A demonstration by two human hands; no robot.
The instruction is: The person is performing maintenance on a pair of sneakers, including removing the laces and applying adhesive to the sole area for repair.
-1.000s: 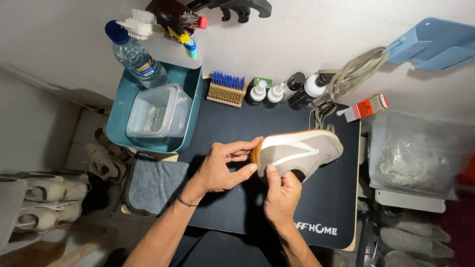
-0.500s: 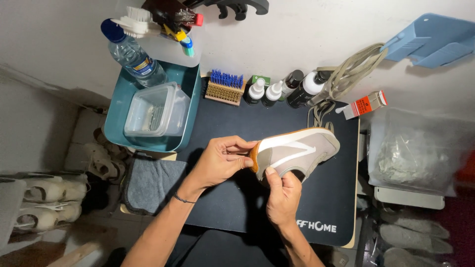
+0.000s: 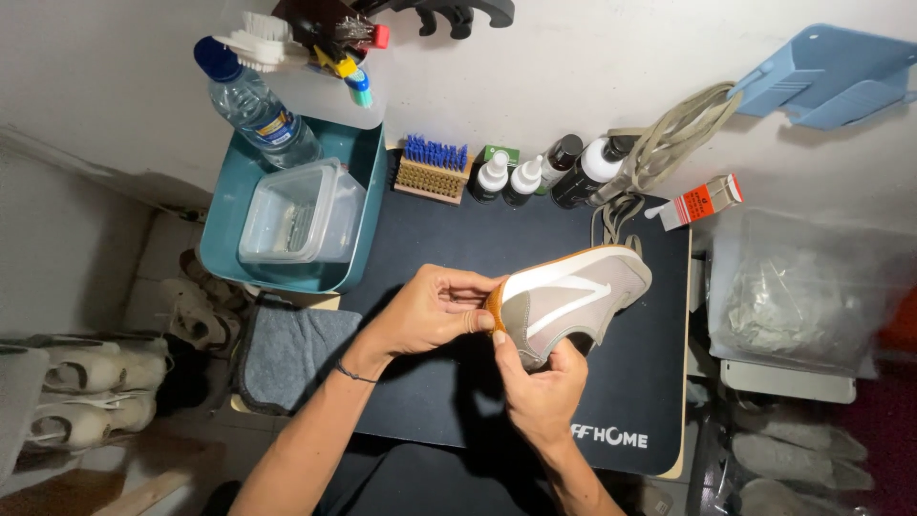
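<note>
A grey suede sneaker (image 3: 583,296) with white stripes and a tan sole is held on its side above a black desk mat (image 3: 458,229). My left hand (image 3: 435,311) grips the heel end, fingers curled over the tan heel edge. My right hand (image 3: 544,387) holds the shoe from below at its opening, thumb pressed on the heel side. The toe points to the right, away from both hands.
A teal basin (image 3: 224,225) at the back left holds a clear plastic box (image 3: 301,215) and a water bottle (image 3: 253,105). A blue-bristled brush (image 3: 432,167), small bottles (image 3: 535,177), laces (image 3: 669,143) and an orange tube (image 3: 697,203) line the back. A grey cloth (image 3: 287,349) lies left.
Both hands and the sneaker have barely shifted; the shoe sits slightly lower and the left fingers stay wrapped on the heel.
</note>
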